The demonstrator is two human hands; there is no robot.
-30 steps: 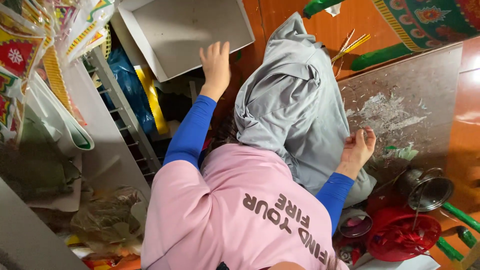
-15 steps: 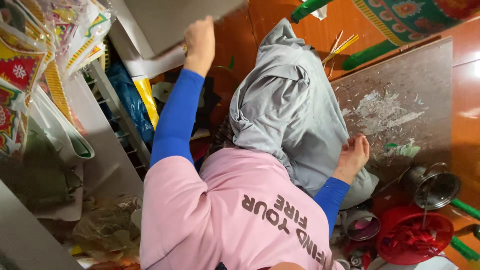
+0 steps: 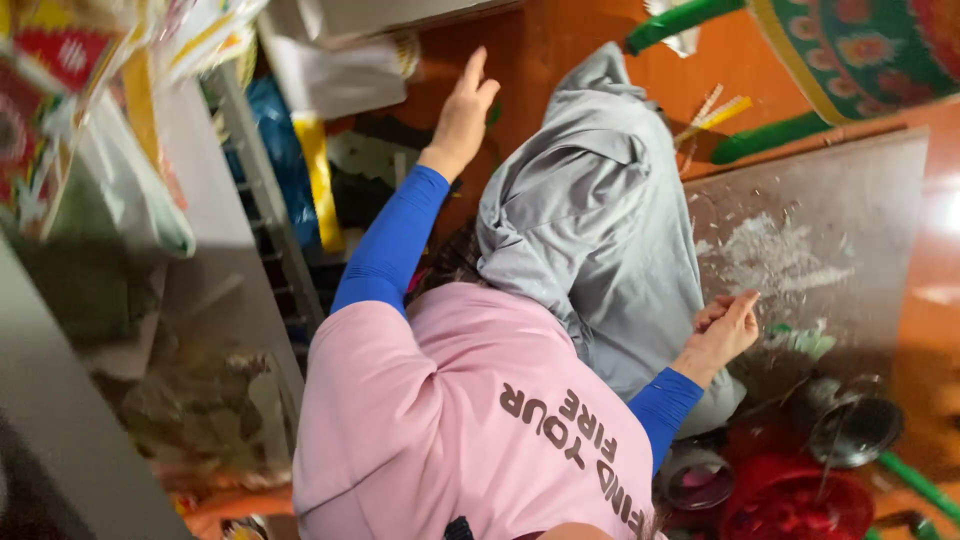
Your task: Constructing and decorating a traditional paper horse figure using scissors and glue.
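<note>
your left hand (image 3: 462, 118) is stretched out on a blue-sleeved arm, fingers loose and apart, holding nothing; it hangs in front of the orange floor (image 3: 560, 50), just under the pale flat box (image 3: 400, 15) at the top edge and near a glossy yellow strip (image 3: 318, 180). your right hand (image 3: 722, 335) sits low beside the grey cloth (image 3: 590, 230), fingers curled together, resting at the edge of the board (image 3: 830, 230); whether it pinches anything, you cannot tell from here. the cloth is soft and matte, folded in heavy creases over your legs, lying between your two hands. the board is a flat dull grey-brown slab, scuffed with whitish scraped patches. below the right hand stand a dark round metal cup (image 3: 850, 430), a small round tin (image 3: 695, 475) and a red plastic lid (image 3: 800, 505) with ribs. green rods (image 3: 770, 135) lie on the floor past the board. your shirt (image 3: 450, 420) is smooth pink knit.
</note>
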